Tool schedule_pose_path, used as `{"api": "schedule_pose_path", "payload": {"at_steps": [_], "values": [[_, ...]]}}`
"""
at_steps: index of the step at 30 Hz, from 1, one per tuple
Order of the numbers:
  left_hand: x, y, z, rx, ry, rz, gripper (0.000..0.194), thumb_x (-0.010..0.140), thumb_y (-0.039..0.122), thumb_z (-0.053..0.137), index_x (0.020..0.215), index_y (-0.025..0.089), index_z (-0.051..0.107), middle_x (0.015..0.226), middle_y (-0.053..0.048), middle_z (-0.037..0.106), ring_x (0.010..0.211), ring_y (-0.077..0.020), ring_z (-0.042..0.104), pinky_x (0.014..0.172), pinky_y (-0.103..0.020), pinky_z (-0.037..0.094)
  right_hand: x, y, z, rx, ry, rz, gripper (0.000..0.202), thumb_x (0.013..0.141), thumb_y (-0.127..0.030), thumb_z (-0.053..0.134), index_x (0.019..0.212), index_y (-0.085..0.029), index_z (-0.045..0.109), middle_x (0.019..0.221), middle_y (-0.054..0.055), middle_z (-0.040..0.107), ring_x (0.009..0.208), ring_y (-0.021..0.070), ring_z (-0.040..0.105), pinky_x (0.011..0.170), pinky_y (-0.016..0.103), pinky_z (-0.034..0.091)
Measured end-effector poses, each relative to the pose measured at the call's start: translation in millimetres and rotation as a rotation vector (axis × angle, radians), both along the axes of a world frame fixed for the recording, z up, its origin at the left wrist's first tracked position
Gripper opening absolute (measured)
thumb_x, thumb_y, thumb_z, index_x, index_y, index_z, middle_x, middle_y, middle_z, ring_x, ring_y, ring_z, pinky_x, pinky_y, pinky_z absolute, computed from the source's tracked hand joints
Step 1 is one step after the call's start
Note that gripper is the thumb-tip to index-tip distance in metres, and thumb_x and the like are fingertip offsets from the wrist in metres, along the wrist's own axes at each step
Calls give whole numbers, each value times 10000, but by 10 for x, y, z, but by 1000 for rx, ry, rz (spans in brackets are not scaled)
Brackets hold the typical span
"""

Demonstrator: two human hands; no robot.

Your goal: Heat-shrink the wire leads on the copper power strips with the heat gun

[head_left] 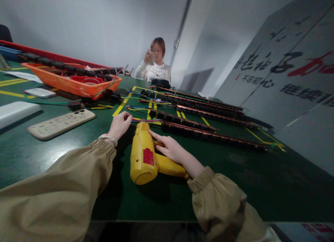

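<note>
Steadying the coloured wires point(156, 120) with one hand while aiming the yellow heat gun point(143, 155) with the other looks like our step in hand. The heat gun is at about seven o'clock from the middle of the view, its nozzle pointing to twelve, right up by the wires; whether it touches them or is running, we cannot tell. Our left hand point(120, 125), between ten and eleven o'clock from the gun's body, has its grip closed, seemingly pinching the wire ends, though the fingers hide the exact hold. Our right hand point(171, 148), between two and three o'clock, has its grip around the handle, index finger stretched along the body towards the nozzle. The wires run towards three o'clock to the nearest black-and-copper strip point(208, 134), on the green worktop point(182, 200). To work well, we should hold the wires lightly taut and pinch them as far out as the ends allow, since our left fingertips sit near the nozzle. We ought to rest the right index finger further back, sweep the nozzle rather than dwell on one spot, as insulation could scorch, and angle it away from the other wires point(138, 108) just beyond at twelve o'clock. The orange basket point(86, 92), at ten o'clock, lies safely apart.
</note>
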State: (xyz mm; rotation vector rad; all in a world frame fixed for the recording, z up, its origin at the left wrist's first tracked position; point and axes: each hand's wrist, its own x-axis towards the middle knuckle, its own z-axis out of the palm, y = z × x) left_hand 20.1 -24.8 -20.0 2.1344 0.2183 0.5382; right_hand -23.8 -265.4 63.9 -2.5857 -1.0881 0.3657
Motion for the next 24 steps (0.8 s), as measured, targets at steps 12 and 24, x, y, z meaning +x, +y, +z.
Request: {"api": "schedule_pose_path", "payload": {"at_steps": [12,24], "values": [[65,67,-78,384,151,-49,335,840,425,433,869,169,647,1024,-93,588,1022,-269,507,853,-394,370,6,103,-59,30,28,95,629,898,-254,460,1469,-308,202,914,58,556,806,151,485,791,295,383],[332,368,-248,398,109,-385,463,777,569,451,919,192,678,866,-66,577,792,-174,519,695,-277,390,74,-117,-8,102,153,82,639,880,-233,445,1469,-294,205,1175,67,557,1073,200,519,936,340,383]]}}
